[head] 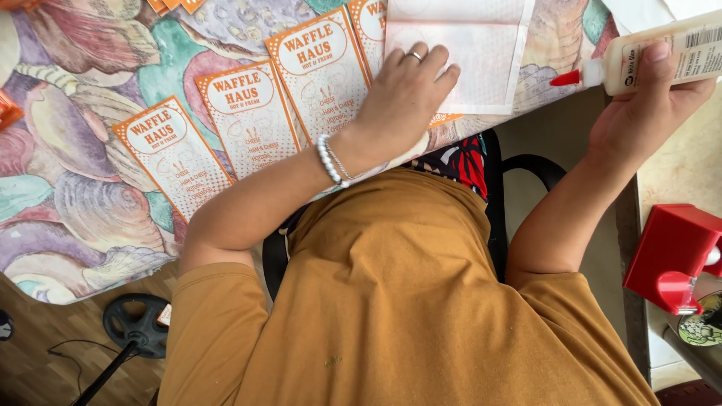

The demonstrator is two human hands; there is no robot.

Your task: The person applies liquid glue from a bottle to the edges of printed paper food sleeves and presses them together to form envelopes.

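Landmark: white paper sheet (466, 56) on shell-patterned tablecloth (83, 203).

Left of sheet: row of orange-and-white printed paper cards (248, 116) covers cloth edge to edge, no bare gap.
On sheet's near-left corner: left hand (406, 94) lies flat, blocks that approach.
Right of sheet: bare cloth strip, then open air; right hand (639, 113) grips white glue bottle with red tip (662, 53) there, nozzle aimed at sheet.
Further right, lower: red plastic device (673, 259) fills counter edge.
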